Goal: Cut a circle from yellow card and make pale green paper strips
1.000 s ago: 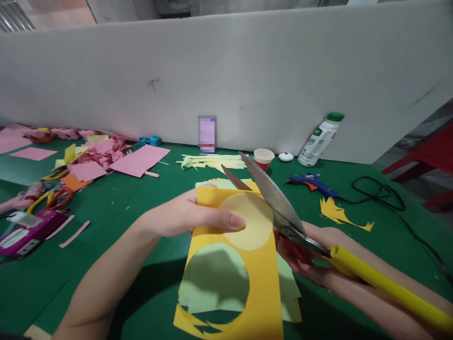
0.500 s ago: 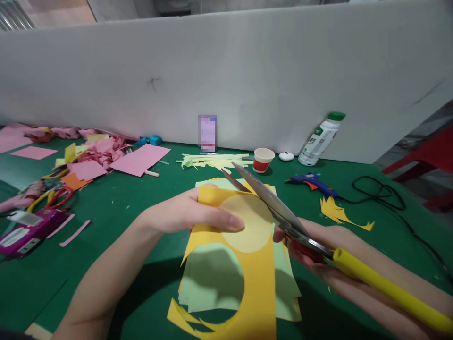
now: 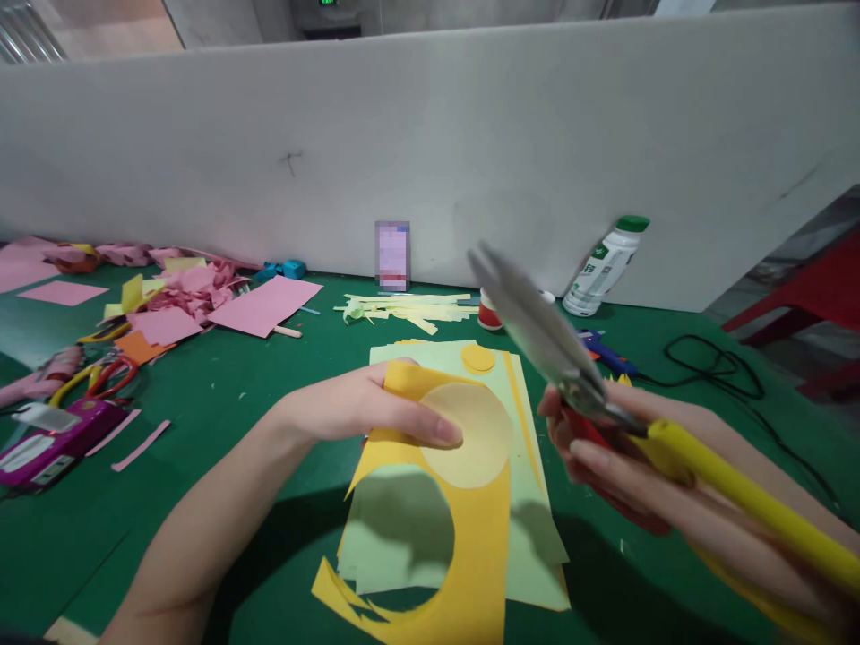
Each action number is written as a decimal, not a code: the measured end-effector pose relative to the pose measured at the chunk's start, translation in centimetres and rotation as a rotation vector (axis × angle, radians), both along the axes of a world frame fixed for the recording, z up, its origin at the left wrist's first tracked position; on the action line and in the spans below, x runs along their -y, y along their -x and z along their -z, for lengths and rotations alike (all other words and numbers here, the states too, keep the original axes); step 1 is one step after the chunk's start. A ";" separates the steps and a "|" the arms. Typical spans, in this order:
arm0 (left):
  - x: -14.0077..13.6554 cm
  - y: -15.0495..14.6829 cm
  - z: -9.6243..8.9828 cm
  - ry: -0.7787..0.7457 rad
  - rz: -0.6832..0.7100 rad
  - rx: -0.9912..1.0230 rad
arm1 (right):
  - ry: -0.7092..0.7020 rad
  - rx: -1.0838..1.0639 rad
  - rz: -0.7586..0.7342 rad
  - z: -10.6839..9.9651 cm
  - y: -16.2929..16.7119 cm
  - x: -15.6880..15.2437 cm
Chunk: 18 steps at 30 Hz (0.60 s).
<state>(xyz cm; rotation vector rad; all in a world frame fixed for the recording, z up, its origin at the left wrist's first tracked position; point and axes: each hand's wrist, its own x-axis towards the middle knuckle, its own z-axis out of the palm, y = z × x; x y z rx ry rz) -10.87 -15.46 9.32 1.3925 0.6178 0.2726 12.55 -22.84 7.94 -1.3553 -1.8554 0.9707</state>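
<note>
My left hand (image 3: 396, 414) grips a sheet of yellow paper (image 3: 480, 546) by its upper left, the thumb pressing a pale yellow paper circle (image 3: 474, 452) flat on it. Below the thumb the sheet has a large round cut-out. Yellow-handled scissors (image 3: 571, 381) are in my right hand (image 3: 605, 457), blades up and to the left, blurred, apart from the paper. Beneath the sheet lies a stack of pale green paper (image 3: 530, 537), with a small yellow disc (image 3: 477, 358) on its top edge.
Pink paper scraps (image 3: 208, 291), pliers and a purple device (image 3: 64, 439) lie at the left. Toward the back are a phone (image 3: 392, 257), pale paper strips (image 3: 409, 306), a partly covered paper cup (image 3: 489, 312) and a tilted bottle (image 3: 605, 269). A corded glue gun (image 3: 608, 354) lies right.
The scissors have drawn back from the yellow sheet, up and to the right, and their blades have come closer together. A thin strip along the sheet's right edge now appears separate on the green stack.
</note>
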 end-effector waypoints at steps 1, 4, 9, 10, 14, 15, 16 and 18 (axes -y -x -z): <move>0.0 -0.3 0.1 -0.025 0.017 -0.044 | -0.006 -0.048 0.035 -0.1 0.2 -0.2; -0.1 -1.4 0.5 -0.068 0.114 -0.138 | 0.010 -0.158 0.043 -0.1 1.0 -0.9; -0.1 -2.9 1.3 -0.111 0.299 -0.172 | 0.184 -0.329 -0.031 0.2 2.2 -1.6; -0.1 -3.0 1.4 -0.121 0.322 -0.180 | 0.210 -0.328 -0.042 0.3 2.3 -1.6; -0.2 -3.2 1.7 -0.128 0.413 -0.259 | 0.232 -0.248 -0.102 0.4 2.6 -1.3; -0.2 -3.3 1.8 -0.136 0.436 -0.283 | 0.244 -0.230 -0.118 0.4 2.7 -1.3; -0.3 -3.3 1.8 -0.146 0.456 -0.303 | 0.255 -0.218 -0.130 0.4 2.8 -1.3; -0.3 -3.4 1.9 -0.173 0.479 -0.329 | 0.256 -0.201 -0.133 0.5 3.0 -1.3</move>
